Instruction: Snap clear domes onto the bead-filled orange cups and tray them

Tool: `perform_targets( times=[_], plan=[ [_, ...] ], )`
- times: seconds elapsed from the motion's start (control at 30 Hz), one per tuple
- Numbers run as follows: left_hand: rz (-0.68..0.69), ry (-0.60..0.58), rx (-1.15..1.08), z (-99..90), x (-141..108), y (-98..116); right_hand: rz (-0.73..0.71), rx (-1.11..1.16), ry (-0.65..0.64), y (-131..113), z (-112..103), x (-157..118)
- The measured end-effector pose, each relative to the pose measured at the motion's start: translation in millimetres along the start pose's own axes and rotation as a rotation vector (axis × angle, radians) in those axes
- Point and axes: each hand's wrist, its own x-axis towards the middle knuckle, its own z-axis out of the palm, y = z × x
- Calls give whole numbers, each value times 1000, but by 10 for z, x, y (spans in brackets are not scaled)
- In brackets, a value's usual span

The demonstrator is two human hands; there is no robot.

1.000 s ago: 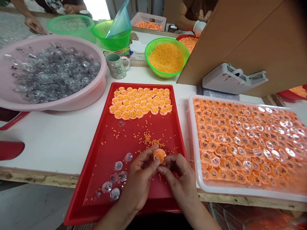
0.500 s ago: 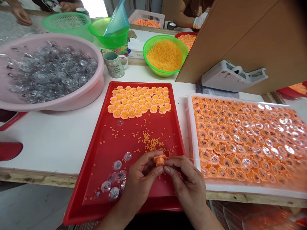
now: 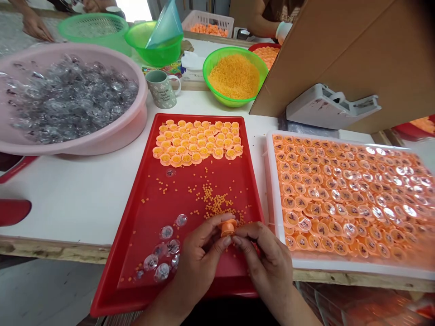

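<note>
Between my fingertips, over the near part of a red tray, is a small orange toy cup with a saucer-like rim. My left hand pinches it from the left, and my right hand grips its right side with thumb and finger. Rows of orange cups with yellow bits inside fill the tray's far end. Loose yellow bits lie scattered just beyond my hands. Several clear plastic domes with dark marks rest left of my left hand.
Left stands a pink basin heaped with clear domes. Behind the tray are a mug and a green bowl of yellow bits. On the right, a white tray holds capped cups below a tape dispenser and cardboard. Other people work across the table.
My two hands keep hold of the orange cup in nearly the same spot, with the cup shifted very slightly. At the upper left, another person's hand has moved right, towards the pink basin.
</note>
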Motion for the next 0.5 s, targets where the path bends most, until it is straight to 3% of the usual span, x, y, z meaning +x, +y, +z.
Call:
perform_targets(
  times=[0.3, 0.5],
  plan=[
    [-32, -36, 48, -5, 25, 15, -158, -134, -187, 137, -95, -40],
    [111, -60, 230, -22, 45, 80, -57, -116, -73, 105, -59, -24]
  ],
)
